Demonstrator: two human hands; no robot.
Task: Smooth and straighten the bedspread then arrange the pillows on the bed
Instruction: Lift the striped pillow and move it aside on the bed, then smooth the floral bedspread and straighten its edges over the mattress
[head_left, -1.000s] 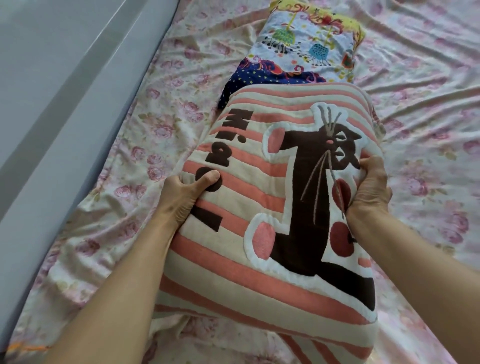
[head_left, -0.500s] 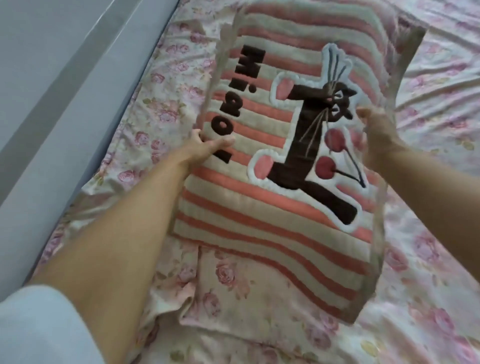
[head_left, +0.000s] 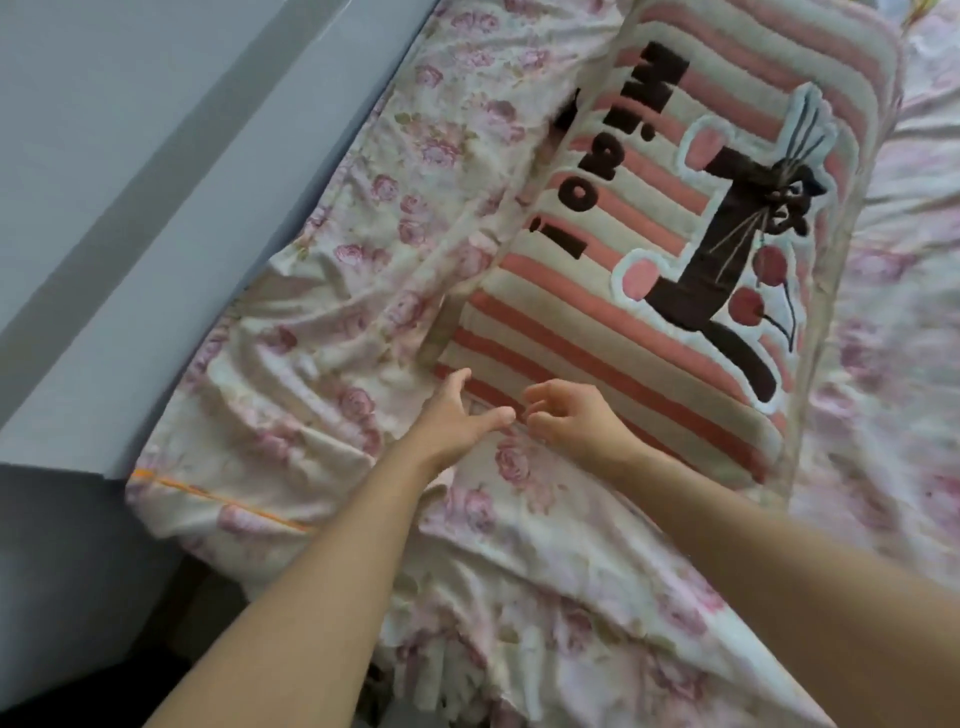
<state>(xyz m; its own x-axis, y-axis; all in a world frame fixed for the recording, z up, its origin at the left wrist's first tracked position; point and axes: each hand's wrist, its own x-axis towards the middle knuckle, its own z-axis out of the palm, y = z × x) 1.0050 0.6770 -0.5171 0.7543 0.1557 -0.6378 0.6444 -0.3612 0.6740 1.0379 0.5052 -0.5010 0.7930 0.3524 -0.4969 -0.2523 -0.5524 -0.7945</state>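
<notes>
"Miao!" on striped pillow (head_left: 597, 291)

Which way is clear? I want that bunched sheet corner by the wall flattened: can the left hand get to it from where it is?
Probably yes. The left hand is open beside the striped pillow, and only bare floral bedspread lies between.

the bed (head_left: 291, 499) is covered by a creased bedspread (head_left: 322, 332) with pink roses, bunched into folds left of the left hand (head_left: 457, 421) and below both wrists. a striped pillow (head_left: 613, 332) with a dark cat lies flat on the bedspread, its near edge just beyond the left hand and the right hand (head_left: 576, 415).
</notes>
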